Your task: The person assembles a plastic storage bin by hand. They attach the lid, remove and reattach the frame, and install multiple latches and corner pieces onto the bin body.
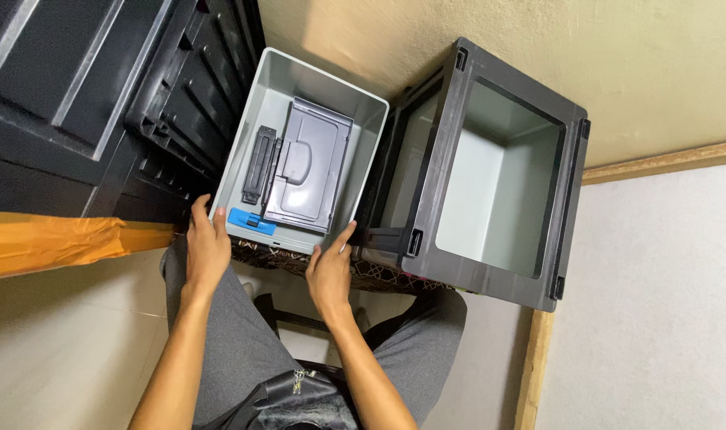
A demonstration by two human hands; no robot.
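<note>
Squarely between the person's knees sits a pale grey plastic bin (255, 103), smooth-walled and rectangular with rounded corners. The left hand (207, 248) clasps its near left corner, fingers curled over the rim; the right hand (328, 271) presses flat against the near right side, fingers extended and thumb up along the edge. Inside the bin lies a darker grey moulded lid panel (309, 163) with a raised handle shape, a narrow black ribbed strip (258, 165) just beside it, and a small bright blue piece (244, 220) near the front wall. Just right of the bin stands a larger crate (498, 179) with a thick black frame and translucent grey sides, tipped so its opening faces the camera. To the left, black ribbed plastic panels (187, 95) lean close against the bin, above an orange strip (52, 239). Grey trousers (243, 334) cover the legs, over pale floor tiles
</note>
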